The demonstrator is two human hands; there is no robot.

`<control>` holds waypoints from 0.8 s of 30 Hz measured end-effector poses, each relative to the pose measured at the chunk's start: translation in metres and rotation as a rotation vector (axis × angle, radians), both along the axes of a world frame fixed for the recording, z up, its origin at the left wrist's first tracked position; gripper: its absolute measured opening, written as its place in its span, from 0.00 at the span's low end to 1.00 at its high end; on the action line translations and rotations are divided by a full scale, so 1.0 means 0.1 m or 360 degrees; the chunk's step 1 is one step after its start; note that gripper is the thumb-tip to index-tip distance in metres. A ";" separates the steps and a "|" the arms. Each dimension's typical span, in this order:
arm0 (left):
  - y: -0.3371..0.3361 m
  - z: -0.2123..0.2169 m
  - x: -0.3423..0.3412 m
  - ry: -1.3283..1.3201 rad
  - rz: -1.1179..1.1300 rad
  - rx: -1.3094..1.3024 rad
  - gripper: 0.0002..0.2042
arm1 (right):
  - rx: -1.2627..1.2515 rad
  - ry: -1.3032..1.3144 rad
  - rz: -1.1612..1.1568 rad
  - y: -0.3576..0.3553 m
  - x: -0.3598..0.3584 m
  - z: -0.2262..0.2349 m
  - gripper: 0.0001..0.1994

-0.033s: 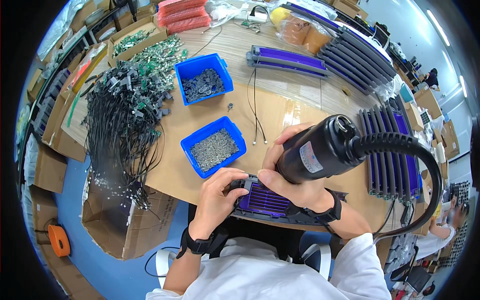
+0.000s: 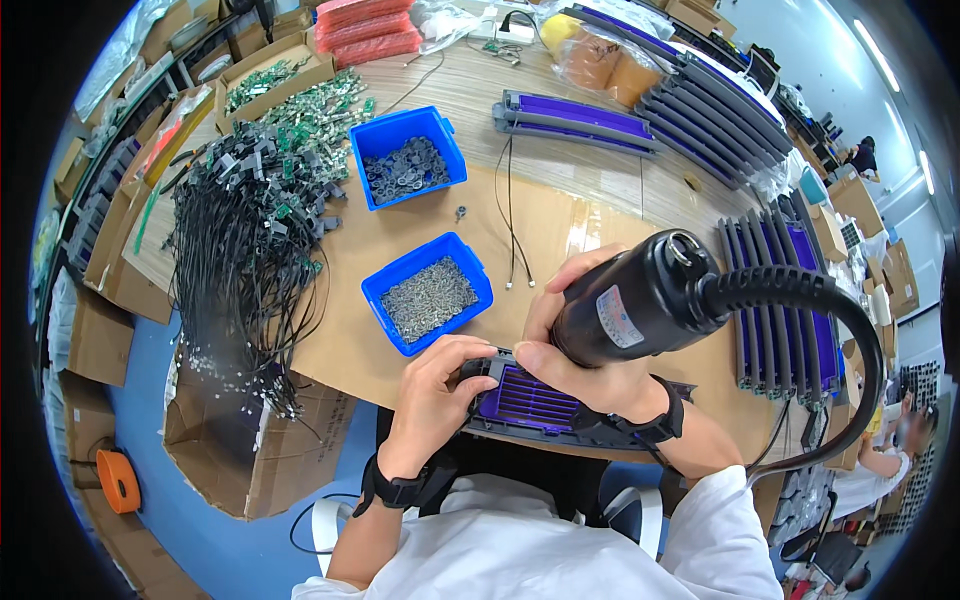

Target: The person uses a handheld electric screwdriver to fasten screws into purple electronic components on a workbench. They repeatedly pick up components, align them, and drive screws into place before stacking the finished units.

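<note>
The panel (image 2: 530,400), purple and grey, lies at the surface's (image 2: 460,85) near edge, right before the person, probably so both hands reach it easily. The left hand (image 2: 430,395) is closed on its left end, thumb on one side and fingers on the other, seemingly to steady it. The right hand (image 2: 600,385) is wrapped around the driver (image 2: 640,305), which leans over that same end; its tip is hidden, so contact with the panel cannot be told. The hands are close together. The driver's cord (image 2: 872,370) arches past the right edge, clear of the panel.

Toward the left edge, the near bin (image 2: 448,322) holds small metal screws (image 2: 430,298) and the far bin (image 2: 420,194) grey parts (image 2: 405,172), presumably apart to avoid mixing. Cables (image 2: 240,250) droop over the near-left corner. More panels (image 2: 780,300) stand lined up along the right edge, likely to save room.
</note>
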State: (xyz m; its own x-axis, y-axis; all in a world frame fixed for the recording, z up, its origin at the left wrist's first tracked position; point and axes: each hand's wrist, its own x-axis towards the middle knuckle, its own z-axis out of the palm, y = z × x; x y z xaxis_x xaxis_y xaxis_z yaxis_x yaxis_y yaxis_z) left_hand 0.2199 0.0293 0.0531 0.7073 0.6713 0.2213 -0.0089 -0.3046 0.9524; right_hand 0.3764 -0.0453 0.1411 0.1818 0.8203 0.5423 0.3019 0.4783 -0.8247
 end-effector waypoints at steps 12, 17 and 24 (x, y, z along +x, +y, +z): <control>0.01 -0.02 -0.02 0.0007 0.0002 -0.0031 0.16 | -0.0180 0.0277 0.0209 0.03 0.00 0.00 0.23; 0.02 -0.08 -0.01 -0.0052 -0.0015 -0.0066 0.16 | -0.0202 0.0195 0.0104 0.02 0.01 -0.03 0.25; 0.02 -0.01 -0.04 0.0030 -0.0020 -0.0040 0.16 | 0.0208 0.0442 -0.0065 0.21 0.01 0.16 0.25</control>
